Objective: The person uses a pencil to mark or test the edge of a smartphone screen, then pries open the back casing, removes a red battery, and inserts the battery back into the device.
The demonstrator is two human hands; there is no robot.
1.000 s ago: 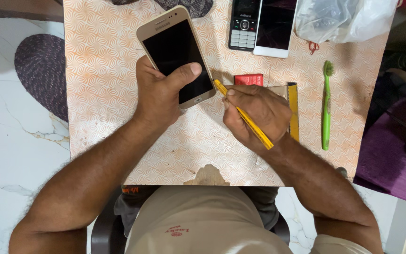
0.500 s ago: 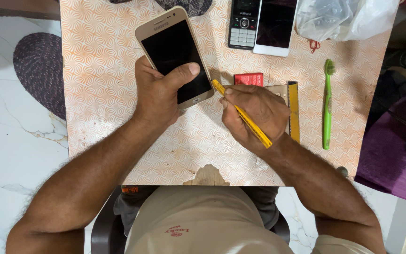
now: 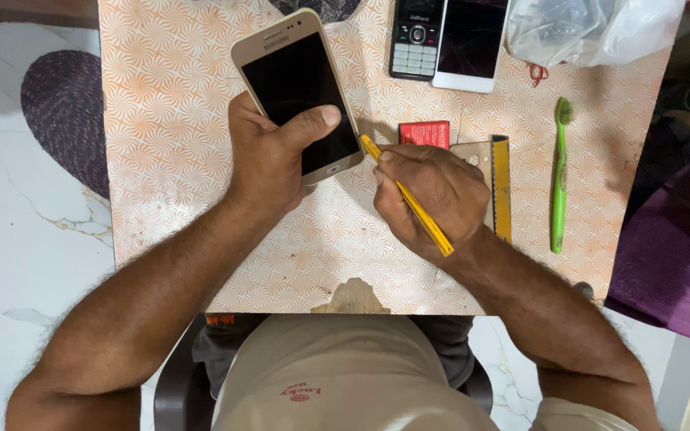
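My left hand (image 3: 269, 156) grips a gold smartphone (image 3: 293, 88) with a dark screen, thumb laid across its lower part. The phone lies tilted on the patterned table (image 3: 169, 120). My right hand (image 3: 433, 191) holds a thin yellow tool (image 3: 409, 199) like a pen, its tip pointing at the phone's lower right corner. The tip is close to the corner; contact cannot be told.
A red flat box (image 3: 425, 133), a clear phone cover (image 3: 477, 156) and a yellow ruler-like strip (image 3: 502, 187) lie by my right hand. A green toothbrush (image 3: 559, 175), a keypad phone (image 3: 415, 38), a white smartphone (image 3: 471, 44) and a plastic bag (image 3: 592, 28) sit farther off.
Barely any change: both hands keep their grips and the yellow tool's tip stays at the phone's lower right corner.
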